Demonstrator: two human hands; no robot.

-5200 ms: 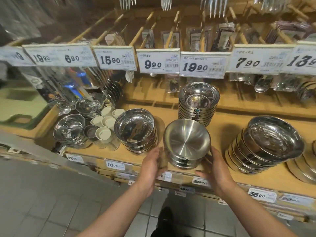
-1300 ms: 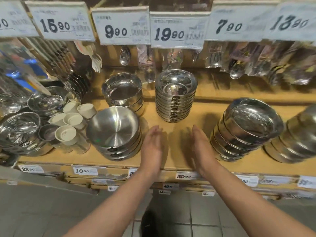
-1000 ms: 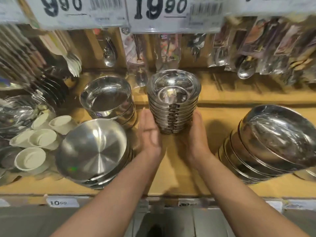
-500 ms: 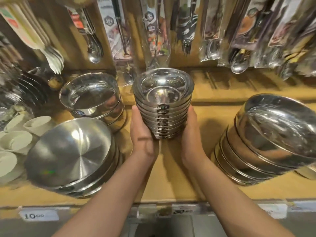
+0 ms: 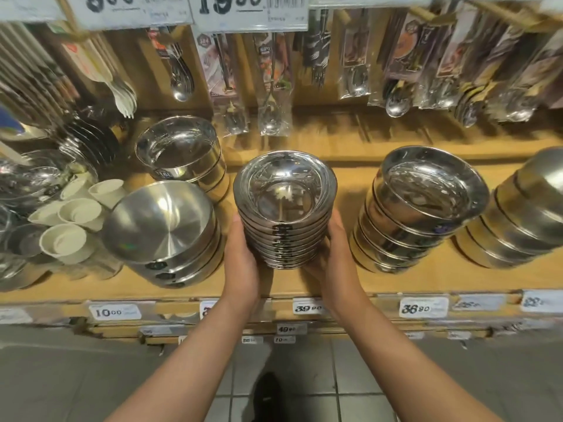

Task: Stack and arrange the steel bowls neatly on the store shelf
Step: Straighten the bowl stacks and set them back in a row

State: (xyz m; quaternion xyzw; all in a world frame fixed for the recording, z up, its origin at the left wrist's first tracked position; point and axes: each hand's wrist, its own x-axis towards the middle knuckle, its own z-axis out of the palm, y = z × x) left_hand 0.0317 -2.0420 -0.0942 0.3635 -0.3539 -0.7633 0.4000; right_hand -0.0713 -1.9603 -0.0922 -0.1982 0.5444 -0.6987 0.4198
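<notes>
Bowl stack (image 5: 285,208) mirror-glossy steel; shelf (image 5: 335,278) matt wood; cups (image 5: 79,212) matt white.

Both forearms are bare, no sleeves or jewellery visible; a dark shoe (image 5: 268,394) shows below.

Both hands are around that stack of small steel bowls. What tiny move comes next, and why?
Probably set the stack of small bowls down on the bare shelf in front: left hand and right hand hold its sides, with room between the neighbouring stacks.
</notes>
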